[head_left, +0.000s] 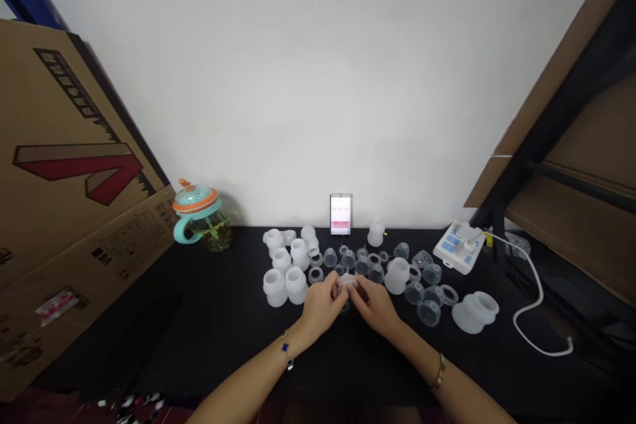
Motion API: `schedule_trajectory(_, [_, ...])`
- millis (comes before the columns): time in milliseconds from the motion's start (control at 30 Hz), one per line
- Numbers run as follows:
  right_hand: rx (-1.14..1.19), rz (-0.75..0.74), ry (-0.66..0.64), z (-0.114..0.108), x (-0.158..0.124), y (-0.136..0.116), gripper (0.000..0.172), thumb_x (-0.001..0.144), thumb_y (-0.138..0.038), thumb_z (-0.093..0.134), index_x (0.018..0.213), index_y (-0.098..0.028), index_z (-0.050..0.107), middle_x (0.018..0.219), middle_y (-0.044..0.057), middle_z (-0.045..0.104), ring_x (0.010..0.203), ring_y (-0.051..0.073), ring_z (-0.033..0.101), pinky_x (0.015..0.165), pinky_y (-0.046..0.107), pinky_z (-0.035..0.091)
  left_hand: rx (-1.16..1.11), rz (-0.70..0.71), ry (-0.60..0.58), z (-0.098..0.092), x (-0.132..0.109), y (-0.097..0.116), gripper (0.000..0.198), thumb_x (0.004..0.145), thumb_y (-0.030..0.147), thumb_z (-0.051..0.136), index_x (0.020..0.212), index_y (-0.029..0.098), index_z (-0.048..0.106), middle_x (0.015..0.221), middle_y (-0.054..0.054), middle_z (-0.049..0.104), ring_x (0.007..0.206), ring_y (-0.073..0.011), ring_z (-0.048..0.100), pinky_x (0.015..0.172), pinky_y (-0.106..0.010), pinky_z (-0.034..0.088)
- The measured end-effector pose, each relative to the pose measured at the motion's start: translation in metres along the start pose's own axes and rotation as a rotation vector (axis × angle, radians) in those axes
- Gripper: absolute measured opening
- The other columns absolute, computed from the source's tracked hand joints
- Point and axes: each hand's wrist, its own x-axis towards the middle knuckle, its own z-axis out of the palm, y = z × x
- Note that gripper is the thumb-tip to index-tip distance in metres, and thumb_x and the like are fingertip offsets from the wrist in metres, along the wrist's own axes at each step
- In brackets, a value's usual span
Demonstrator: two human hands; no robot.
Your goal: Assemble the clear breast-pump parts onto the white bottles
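Both bare hands meet at the middle of the black table (228, 344), near the front of the scattered parts; the left hand (320, 299) closes thumb and fingers on the left side of a small translucent piece (347, 280), while the right hand (375, 305) pinches the same piece from the right; the fingers hide much of it, so its exact shape cannot be told.

Left of the hands stands a group of frosted white bottles (275, 288), open at the top; just beyond the fingers, and away to the right, lie clear cups (428, 313) and translucent rings (315, 274); one white bottle (397, 276) stands among the cups, right of the right hand, and a wide-necked one (474, 313) sits farther right.

At the far edge a phone (340, 214) stands upright by the white wall (318, 93); a lidded glass jug (213, 228) stands far left, beside a cardboard box (69, 192); a white power strip (458, 248) with a white cable (539, 285) lies far right.
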Motion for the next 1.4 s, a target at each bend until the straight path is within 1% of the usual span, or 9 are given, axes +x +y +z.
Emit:
schedule_trajectory(233, [-0.007,0.004,0.009,-0.0001,-0.0007,0.0003,0.03,0.1,-0.037,0.045,0.074,-0.022,0.05,0.063,-0.002,0.057,0.053,0.013,0.052,0.052,0.025,0.033,-0.002,-0.005,0.012,0.0004,-0.0012,0.0015,0.025,0.092,0.036,0.05,0.072,0.022,0.044,0.056,0.005,0.049,0.052,-0.0138,0.049,0.054,-0.025,0.029])
schedule_trajectory(667, [-0.02,0.011,0.022,0.0009,-0.0003,0.0025,0.031,0.1,-0.037,0.045,0.073,-0.023,0.048,0.061,-0.003,0.054,0.052,0.014,0.051,0.051,0.025,0.031,0.004,-0.019,0.008,0.0016,-0.0009,0.0014,0.025,0.093,0.037,0.049,0.073,0.023,0.042,0.055,0.006,0.046,0.051,-0.0138,0.047,0.054,-0.025,0.025])
schedule_trajectory(833, [-0.026,-0.001,0.025,0.001,-0.0012,0.0027,0.029,0.1,-0.036,0.046,0.074,-0.022,0.05,0.062,-0.003,0.055,0.053,0.014,0.052,0.051,0.025,0.032,0.007,-0.02,0.013,0.002,-0.0011,0.0004,0.027,0.093,0.039,0.049,0.073,0.023,0.041,0.056,0.005,0.046,0.052,-0.0139,0.046,0.054,-0.025,0.025])
schedule_trajectory(1100, [-0.033,-0.004,0.034,0.0011,0.0001,0.0025,0.03,0.099,-0.036,0.045,0.074,-0.022,0.049,0.062,-0.003,0.055,0.052,0.014,0.052,0.052,0.025,0.032,-0.018,0.009,0.005,0.0015,-0.001,0.0,0.029,0.096,0.041,0.046,0.074,0.023,0.041,0.057,0.006,0.046,0.052,-0.014,0.046,0.055,-0.026,0.025])
schedule_trajectory(1267, [-0.042,0.009,0.034,0.0013,-0.0011,0.003,0.032,0.1,-0.038,0.045,0.071,-0.023,0.047,0.06,-0.003,0.054,0.051,0.013,0.05,0.051,0.025,0.03,-0.051,0.03,-0.022,-0.001,-0.0001,0.0004,0.03,0.096,0.039,0.046,0.073,0.023,0.038,0.056,0.006,0.045,0.052,-0.0139,0.046,0.055,-0.025,0.027])
schedule_trajectory(1400, [-0.037,0.018,0.039,-0.0002,-0.0017,0.0018,0.031,0.099,-0.038,0.046,0.073,-0.022,0.049,0.06,-0.003,0.055,0.052,0.014,0.051,0.051,0.025,0.031,-0.049,0.043,-0.033,-0.0019,-0.0013,0.001,0.028,0.097,0.039,0.046,0.075,0.023,0.039,0.056,0.006,0.046,0.052,-0.0141,0.047,0.055,-0.025,0.028])
